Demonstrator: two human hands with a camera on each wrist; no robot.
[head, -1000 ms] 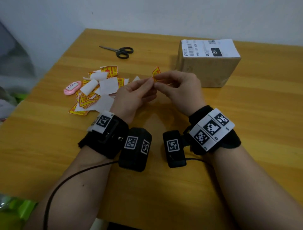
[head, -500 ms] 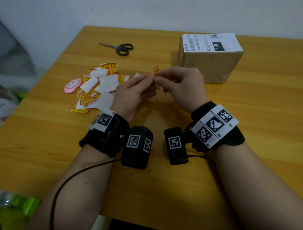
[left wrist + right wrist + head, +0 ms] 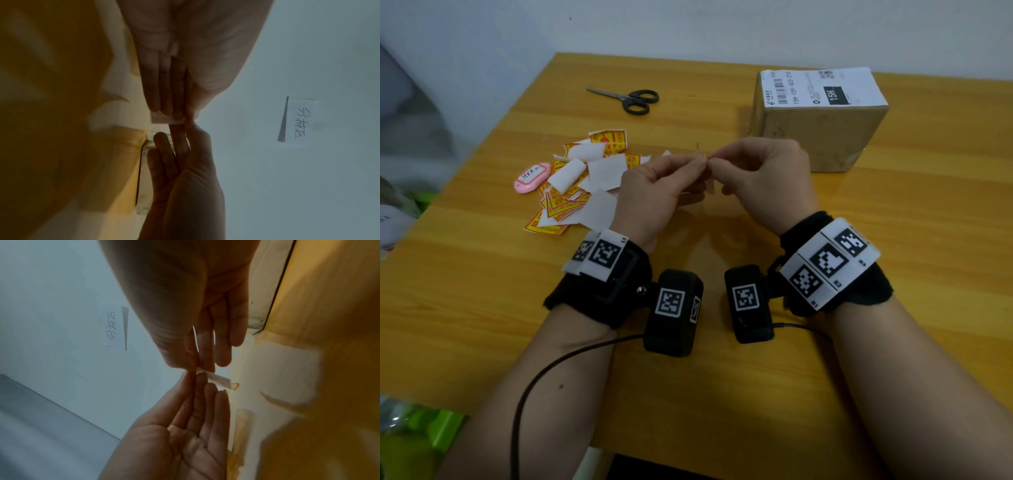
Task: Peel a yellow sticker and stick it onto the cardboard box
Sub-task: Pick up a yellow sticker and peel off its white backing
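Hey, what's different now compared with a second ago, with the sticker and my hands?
The small yellow sticker showed its printed face a second ago; now it has turned edge-on, only a thin sliver showing above the fingertips. Left hand and right hand still pinch it together above the wooden table. The cardboard box, black scissors and sticker pile stayed put.

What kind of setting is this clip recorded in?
Probably a small parcel sorting or packing station: a cardboard box with a shipping label sits on a wooden table, a pile of yellow stickers lies nearby, and a handwritten paper sign hangs on the wall.
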